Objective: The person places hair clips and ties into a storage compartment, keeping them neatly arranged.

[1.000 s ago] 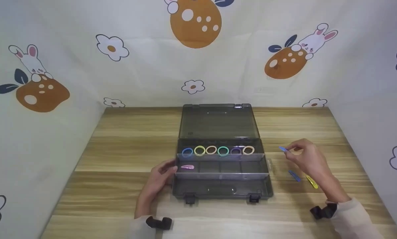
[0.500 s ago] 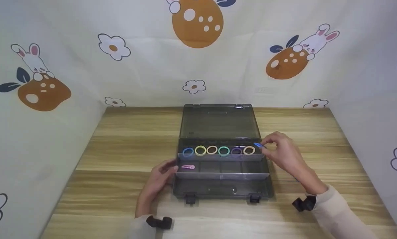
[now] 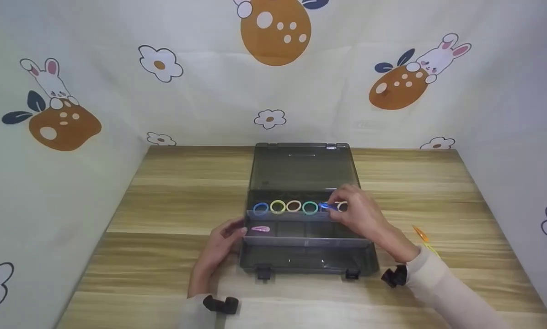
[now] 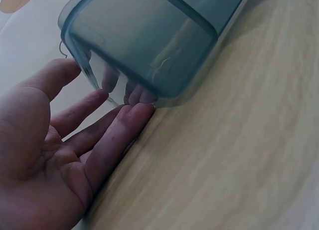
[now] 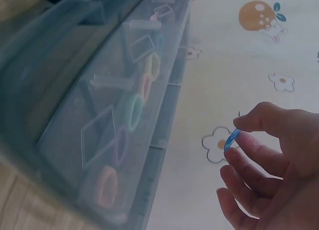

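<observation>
A dark see-through compartment box (image 3: 303, 169) lies with its lid laid back. My right hand (image 3: 362, 217) pinches a blue snap hair clip (image 3: 327, 206) between thumb and index finger, held over the back row. The clip (image 5: 231, 139) hangs clear of the box in the right wrist view. Several ring-shaped hair ties stand in that back row, among them a blue one (image 3: 260, 209), a yellow one (image 3: 277, 207) and a green one (image 3: 310, 208). A pink hair clip (image 3: 260, 229) lies in the middle row's left compartment. My left hand (image 4: 55, 155) touches the box's left side with extended fingers.
Right of the box, an orange hair clip (image 3: 420, 234) and a yellow hair clip (image 3: 431, 248) lie on the wooden table (image 3: 163, 196), partly behind my right forearm. Two latches, one of them the left latch (image 3: 264, 273), stick out at the box's front. Printed cloth walls surround the table.
My right hand has carried the blue hair clip leftward from above the table to over the box. An orange clip has come into sight at right. The left hand keeps its place.
</observation>
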Action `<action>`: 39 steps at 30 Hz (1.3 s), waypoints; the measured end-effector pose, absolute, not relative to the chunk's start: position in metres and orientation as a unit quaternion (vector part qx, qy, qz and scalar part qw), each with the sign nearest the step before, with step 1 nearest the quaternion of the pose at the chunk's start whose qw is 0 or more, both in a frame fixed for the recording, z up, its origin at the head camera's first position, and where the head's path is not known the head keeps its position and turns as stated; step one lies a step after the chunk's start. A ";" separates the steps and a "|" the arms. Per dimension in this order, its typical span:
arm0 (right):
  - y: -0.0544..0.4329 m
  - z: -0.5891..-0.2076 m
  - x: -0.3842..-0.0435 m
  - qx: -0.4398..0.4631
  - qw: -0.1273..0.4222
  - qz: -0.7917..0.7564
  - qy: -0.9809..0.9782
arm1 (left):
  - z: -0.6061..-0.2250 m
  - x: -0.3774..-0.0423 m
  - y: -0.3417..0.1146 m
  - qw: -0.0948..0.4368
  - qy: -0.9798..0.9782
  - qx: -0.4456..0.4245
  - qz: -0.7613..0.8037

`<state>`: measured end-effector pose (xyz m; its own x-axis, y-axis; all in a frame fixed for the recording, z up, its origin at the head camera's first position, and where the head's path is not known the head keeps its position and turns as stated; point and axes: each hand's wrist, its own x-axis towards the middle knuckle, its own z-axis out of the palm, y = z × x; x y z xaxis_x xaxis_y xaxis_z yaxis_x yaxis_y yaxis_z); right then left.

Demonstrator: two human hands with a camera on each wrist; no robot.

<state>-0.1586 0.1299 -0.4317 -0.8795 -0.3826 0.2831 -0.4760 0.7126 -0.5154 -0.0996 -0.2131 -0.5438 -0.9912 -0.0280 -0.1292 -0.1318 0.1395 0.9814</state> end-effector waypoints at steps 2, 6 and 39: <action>0.123 -0.433 -0.160 0.244 0.071 0.304 -0.918 | -0.544 -0.100 -0.213 0.039 0.755 -0.052 0.652; 0.111 -0.433 -0.164 0.261 0.050 0.331 -0.905 | -0.543 -0.100 -0.213 0.038 0.758 -0.053 0.649; 0.035 -0.458 -0.193 0.435 -0.003 0.244 -0.867 | -0.540 -0.096 -0.211 0.032 0.756 -0.053 0.652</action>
